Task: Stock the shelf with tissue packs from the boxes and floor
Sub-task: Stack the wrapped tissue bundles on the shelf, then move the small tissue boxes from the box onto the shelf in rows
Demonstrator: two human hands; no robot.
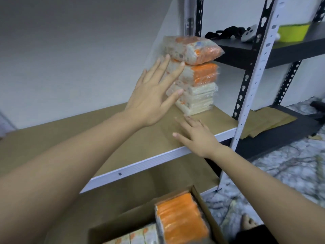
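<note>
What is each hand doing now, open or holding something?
Left hand: open, fingers straight against the stack of tissue packs.
Right hand: open, flat on the shelf, holding nothing.

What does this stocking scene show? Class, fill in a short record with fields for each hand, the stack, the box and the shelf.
left hand: open, fingers straight, at the side of the stack
right hand: open, flat over the shelf board, holds nothing
stack of tissue packs: three bundles high, top one tilted
cardboard box: below the shelf, more packs inside
shelf: brown board, white front edge
</note>
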